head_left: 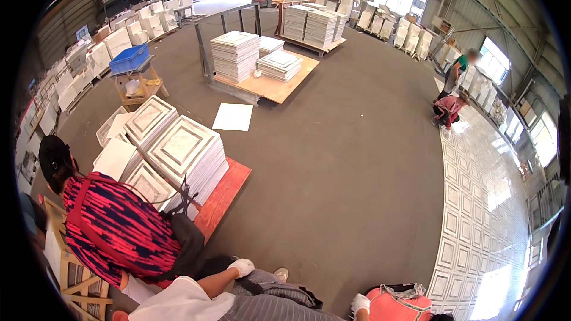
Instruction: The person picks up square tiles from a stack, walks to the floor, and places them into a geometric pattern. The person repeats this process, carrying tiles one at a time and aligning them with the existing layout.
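My left hand (242, 267), in a white glove, lies at the end of a bare forearm coming out of a white sleeve. It is over grey striped cloth, next to a dark strap. Its fingers are too small and bunched to make out. At the lower edge, my right hand (360, 304), also white-gloved, is beside a coral-coloured thing (397, 306) with dark and pale straps; whether they touch is unclear. To the left, a co-worker (122, 226) in a red and navy top bends beside stacks of framed-pattern marble tiles (182, 145) on a red pallet (223, 199).
A single white sheet (232, 117) lies on the grey floor. Beyond it, more tile stacks (236, 56) stand on a wooden platform (291, 83). A blue crate (129, 58) tops a stand. Patterned tiles (461, 226) cover the right side, where two people (450, 109) work.
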`<state>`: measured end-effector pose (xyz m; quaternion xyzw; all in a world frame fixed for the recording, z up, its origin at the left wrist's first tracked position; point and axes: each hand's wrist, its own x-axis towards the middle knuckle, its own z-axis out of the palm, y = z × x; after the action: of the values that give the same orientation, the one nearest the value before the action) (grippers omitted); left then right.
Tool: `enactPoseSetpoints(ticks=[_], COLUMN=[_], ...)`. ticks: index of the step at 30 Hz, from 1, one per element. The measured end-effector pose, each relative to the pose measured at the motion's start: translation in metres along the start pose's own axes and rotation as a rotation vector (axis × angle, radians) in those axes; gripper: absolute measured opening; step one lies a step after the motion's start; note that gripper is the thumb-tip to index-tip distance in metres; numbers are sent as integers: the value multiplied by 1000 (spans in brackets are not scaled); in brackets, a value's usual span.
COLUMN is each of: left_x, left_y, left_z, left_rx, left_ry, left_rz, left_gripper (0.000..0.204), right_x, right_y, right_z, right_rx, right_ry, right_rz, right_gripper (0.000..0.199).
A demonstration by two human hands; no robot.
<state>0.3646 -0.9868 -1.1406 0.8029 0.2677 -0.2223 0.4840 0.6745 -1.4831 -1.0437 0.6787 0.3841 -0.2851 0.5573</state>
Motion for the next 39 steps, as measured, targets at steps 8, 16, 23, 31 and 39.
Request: enactPoseSetpoints(ticks=[8,16,23,31,39], left_x=[-8,-7,8,58,93], left_y=[44,69,196,262,323], left_z=[-43,29,-14,-108,-337], left_rx=[-427,-405,-735,-856,-1124], left_ry=[244,265,620,732,1003], left_rz=[-190,-539,-766,-809,-868], left_gripper=[38,34,36,32,32], right_x=[39,120,294,343,180], right_y=[-11,122,407,553,448], right_z=[-84,-104,-149,-382,-884], right_rx=[969,881,-85,754,1568], right_ry=[-40,60,202,377,182], right_rz=[150,-171,-409,-175,-709], right_gripper=[45,35,30,35,26])
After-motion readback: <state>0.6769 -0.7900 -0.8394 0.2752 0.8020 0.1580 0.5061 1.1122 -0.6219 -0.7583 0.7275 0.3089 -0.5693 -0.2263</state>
